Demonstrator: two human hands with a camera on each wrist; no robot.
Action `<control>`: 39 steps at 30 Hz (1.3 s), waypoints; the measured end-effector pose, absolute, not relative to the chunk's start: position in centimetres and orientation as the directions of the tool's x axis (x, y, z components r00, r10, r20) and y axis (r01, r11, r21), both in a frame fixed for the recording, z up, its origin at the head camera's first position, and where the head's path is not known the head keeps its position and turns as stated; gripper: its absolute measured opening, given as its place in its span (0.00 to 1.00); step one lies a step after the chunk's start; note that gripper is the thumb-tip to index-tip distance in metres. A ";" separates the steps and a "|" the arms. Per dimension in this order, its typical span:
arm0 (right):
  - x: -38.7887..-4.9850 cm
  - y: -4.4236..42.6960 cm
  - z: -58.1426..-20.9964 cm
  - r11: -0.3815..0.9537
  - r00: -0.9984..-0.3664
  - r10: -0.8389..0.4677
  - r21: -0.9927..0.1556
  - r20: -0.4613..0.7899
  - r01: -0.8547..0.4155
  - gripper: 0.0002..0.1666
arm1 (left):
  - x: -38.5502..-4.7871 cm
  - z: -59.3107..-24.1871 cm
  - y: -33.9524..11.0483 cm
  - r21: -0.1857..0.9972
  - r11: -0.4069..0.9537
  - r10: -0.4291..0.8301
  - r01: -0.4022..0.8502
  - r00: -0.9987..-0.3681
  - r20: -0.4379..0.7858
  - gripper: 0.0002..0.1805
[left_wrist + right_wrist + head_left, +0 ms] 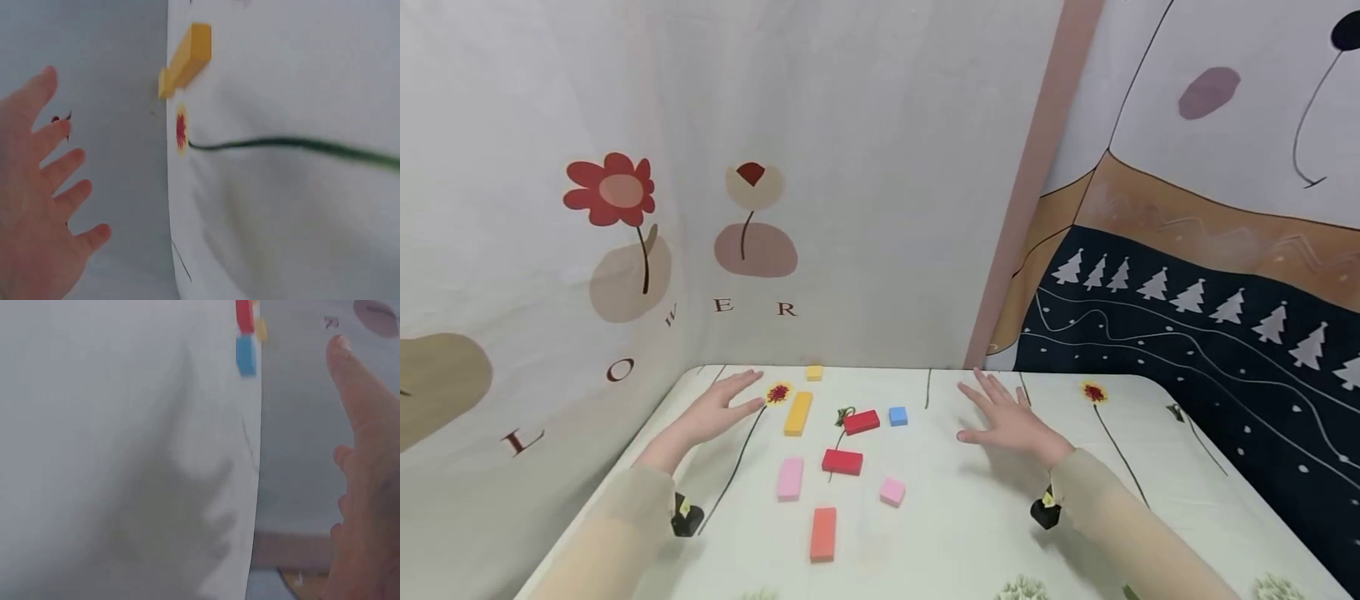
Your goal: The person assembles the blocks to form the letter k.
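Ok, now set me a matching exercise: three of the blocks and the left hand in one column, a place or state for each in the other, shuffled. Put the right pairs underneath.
Column one
1. blue block
2. small yellow block
3. orange-red block
4. left hand

Column two
A. nearest the person of all the blocks
B. holding nothing
C. beside the farther red block
D. at the far edge of the table

Right pairs: 1-C, 2-D, 3-A, 4-B
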State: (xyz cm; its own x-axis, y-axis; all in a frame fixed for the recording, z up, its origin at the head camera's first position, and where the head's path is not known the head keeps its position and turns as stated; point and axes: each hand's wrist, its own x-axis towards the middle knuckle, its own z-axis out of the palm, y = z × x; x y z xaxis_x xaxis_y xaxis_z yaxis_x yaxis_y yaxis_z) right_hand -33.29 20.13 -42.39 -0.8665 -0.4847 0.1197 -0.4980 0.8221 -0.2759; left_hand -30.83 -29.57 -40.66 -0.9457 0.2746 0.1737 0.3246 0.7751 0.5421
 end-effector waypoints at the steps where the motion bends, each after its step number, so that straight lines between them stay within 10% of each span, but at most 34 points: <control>1: -33.0 19.5 -42.4 0.810 -0.857 -0.501 -0.281 0.124 -0.514 0.51 | -30.5 -40.7 -29.2 0.556 0.768 0.276 0.318 -0.948 0.161 0.36; 16: -27.4 9.9 -42.7 0.623 -0.710 -0.697 -0.408 0.098 -0.667 0.54 | -27.5 -41.9 -25.9 0.722 0.657 0.336 0.219 -0.942 -0.019 0.26; 39: -23.4 4.8 -44.5 0.453 -0.647 -0.762 -0.718 -0.004 -0.528 0.29 | -26.9 -44.5 -26.5 0.767 0.640 0.346 0.047 -0.909 -0.234 0.24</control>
